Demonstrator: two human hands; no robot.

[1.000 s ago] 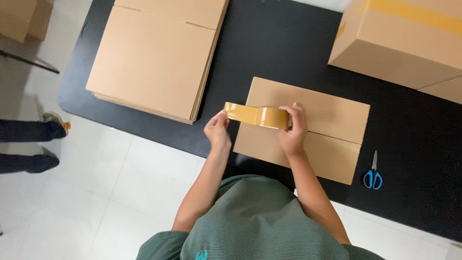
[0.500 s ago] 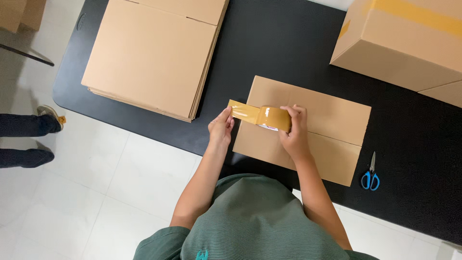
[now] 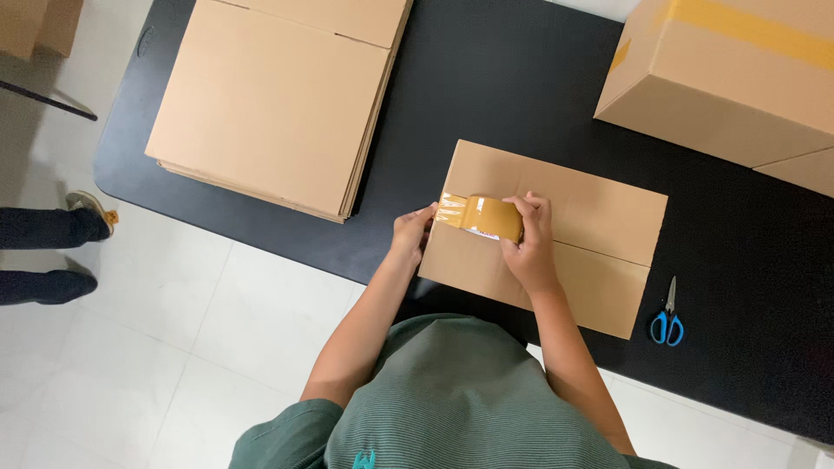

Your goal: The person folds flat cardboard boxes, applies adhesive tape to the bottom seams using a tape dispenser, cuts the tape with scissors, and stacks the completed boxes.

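Note:
A closed cardboard box [image 3: 591, 226] stands on the black table [image 3: 486, 95] right in front of me, its top flaps meeting in a seam. My right hand [image 3: 527, 246] grips a roll of brown packing tape [image 3: 486, 215] over the box's left end. My left hand [image 3: 411, 233] pinches the pulled-out end of the tape at the box's left edge. The tape strip lies low over the box's left end along the line of the seam.
A stack of flattened cardboard boxes [image 3: 269, 95] lies at the table's back left. A large taped box [image 3: 730, 78] stands at the back right. Blue-handled scissors [image 3: 668, 320] lie right of my box. Another person's feet [image 3: 52, 252] are on the white floor, left.
Both hands have brought the tape roll down from above the box to its left end, and the left hand now holds the tape end at the box's edge.

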